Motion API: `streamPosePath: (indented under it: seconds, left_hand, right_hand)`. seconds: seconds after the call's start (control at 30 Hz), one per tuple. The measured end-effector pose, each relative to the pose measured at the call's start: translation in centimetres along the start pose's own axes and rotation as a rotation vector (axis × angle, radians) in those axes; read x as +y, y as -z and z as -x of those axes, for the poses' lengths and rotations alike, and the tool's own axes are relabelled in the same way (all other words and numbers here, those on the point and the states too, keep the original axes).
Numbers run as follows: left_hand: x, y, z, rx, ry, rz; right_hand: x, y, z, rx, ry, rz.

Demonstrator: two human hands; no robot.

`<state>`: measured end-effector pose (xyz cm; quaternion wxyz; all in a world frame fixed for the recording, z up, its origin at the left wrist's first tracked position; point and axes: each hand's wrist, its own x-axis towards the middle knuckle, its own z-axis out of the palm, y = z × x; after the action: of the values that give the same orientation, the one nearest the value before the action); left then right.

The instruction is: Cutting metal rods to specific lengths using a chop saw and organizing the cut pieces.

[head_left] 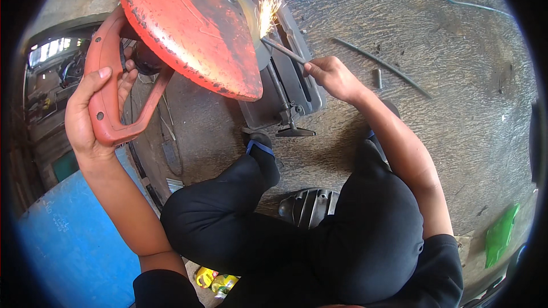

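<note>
My left hand (94,100) is wrapped round the red D-shaped handle of a chop saw (194,28), whose scuffed red guard covers much of the upper left. My right hand (332,78) grips one end of a thin metal rod (285,51) between thumb and fingers. The rod's far end meets the abrasive disc (249,8) at the guard's edge, and bright orange sparks (269,8) spray upward from there. Below the disc lies the saw's dark base (257,115), with a threaded clamp screw (279,88) and its crank handle (295,132).
On the rough floor right of the saw lie a long metal rod (382,67) and a short metal piece (378,78). A finned metal part (308,206) sits between my legs. A blue panel (80,234) stands at lower left, a green object (501,235) at far right. A cable (462,3) runs top right.
</note>
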<state>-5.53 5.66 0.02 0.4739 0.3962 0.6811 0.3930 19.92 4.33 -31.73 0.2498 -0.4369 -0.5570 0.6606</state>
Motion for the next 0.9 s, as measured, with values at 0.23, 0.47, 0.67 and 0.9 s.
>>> streamPosePath:
  seconds: [0.23, 0.47, 0.67, 0.9]
  left_hand:
    - [0.4, -0.2, 0.3, 0.008, -0.014, -0.022]
    - [-0.5, -0.2, -0.3, -0.014, -0.006, -0.002]
    - [-0.4, -0.3, -0.2, 0.001, -0.014, -0.003]
    - [-0.3, -0.5, -0.1, 0.014, -0.012, -0.015]
  right_hand:
    - [-0.3, -0.6, -0.2, 0.119, 0.061, 0.164]
    - [0.2, -0.6, 0.1, 0.216, 0.158, 0.266]
    - [0.1, -1.1, -0.1, 0.264, 0.162, 0.355]
    - [0.7, -1.7, -0.3, 0.304, 0.207, 0.476]
